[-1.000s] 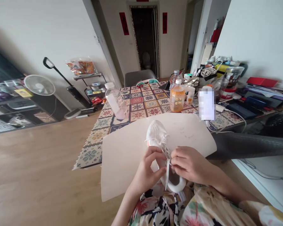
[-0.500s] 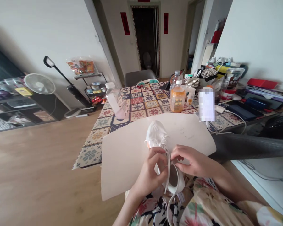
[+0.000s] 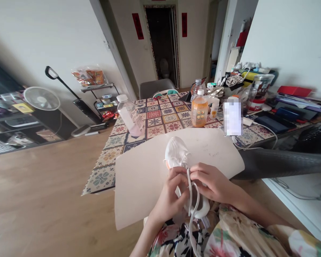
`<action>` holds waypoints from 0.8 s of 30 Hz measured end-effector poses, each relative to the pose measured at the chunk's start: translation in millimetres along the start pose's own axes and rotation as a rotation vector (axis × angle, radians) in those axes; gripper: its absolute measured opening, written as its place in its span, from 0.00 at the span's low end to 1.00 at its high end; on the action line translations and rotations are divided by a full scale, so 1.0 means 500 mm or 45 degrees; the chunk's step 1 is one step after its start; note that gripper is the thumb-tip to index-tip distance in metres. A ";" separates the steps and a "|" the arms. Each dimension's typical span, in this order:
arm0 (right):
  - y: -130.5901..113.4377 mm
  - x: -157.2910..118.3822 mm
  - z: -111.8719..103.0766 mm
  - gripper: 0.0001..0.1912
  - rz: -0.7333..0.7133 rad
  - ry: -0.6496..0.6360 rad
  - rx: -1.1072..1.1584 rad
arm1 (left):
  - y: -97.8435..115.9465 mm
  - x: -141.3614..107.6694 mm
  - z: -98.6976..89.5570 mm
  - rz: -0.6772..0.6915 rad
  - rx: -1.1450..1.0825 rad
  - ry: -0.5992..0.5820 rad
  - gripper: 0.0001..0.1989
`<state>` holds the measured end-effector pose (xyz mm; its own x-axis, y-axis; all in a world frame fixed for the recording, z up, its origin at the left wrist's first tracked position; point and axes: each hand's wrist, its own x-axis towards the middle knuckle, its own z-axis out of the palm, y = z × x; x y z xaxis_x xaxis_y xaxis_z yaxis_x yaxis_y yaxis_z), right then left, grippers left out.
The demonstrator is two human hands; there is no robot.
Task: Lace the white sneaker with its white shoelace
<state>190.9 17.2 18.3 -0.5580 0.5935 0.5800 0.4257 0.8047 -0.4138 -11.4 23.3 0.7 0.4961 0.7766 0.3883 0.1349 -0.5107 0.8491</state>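
A white sneaker (image 3: 176, 150) lies with its toe pointing away from me, over a large white sheet (image 3: 141, 185) at the table's near edge. Its heel end reaches towards my lap. My left hand (image 3: 175, 191) is closed at the left of the shoe's opening, with its fingertips by the laces. Opposite it, my right hand (image 3: 210, 182) is closed too, its fingertips pinched at the upper eyelets. A white shoelace (image 3: 194, 210) runs from between the hands and hangs over the opening down to my lap. The fingers partly hide the tongue and eyelets.
A patterned tablecloth (image 3: 160, 117) covers the table. On it stand a tilted-looking clear bottle (image 3: 131, 117), an orange drink bottle (image 3: 199, 110) and a phone with a blurred screen (image 3: 232, 117). Clutter fills the right side. A dark chair arm (image 3: 283, 164) lies to the right.
My right hand has shifted slightly up and left, closer to my left hand at the laces. The hanging lace has moved a little. The whole view has shifted slightly.
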 end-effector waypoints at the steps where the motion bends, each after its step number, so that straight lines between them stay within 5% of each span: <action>1: 0.001 0.000 0.002 0.08 -0.014 0.024 0.015 | -0.004 0.000 0.001 -0.005 -0.007 0.007 0.06; 11: 0.011 -0.009 0.029 0.09 0.157 0.316 0.297 | -0.024 0.002 0.007 -0.097 -0.408 0.078 0.17; 15: 0.000 -0.011 0.013 0.14 0.276 0.514 0.461 | -0.024 -0.010 -0.010 -0.150 -0.627 0.234 0.22; 22: -0.016 -0.009 -0.038 0.17 0.369 0.951 0.954 | 0.008 -0.032 -0.056 0.169 -1.015 0.672 0.27; 24: -0.018 -0.013 -0.040 0.16 0.457 1.018 0.996 | 0.021 -0.044 -0.059 0.248 -1.075 0.601 0.26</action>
<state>204.9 5.5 32.2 0.2298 0.8332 0.5030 -0.2414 0.5495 -0.7999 -46.0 11.8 11.6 0.0266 0.8683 0.4954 -0.6604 -0.3568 0.6607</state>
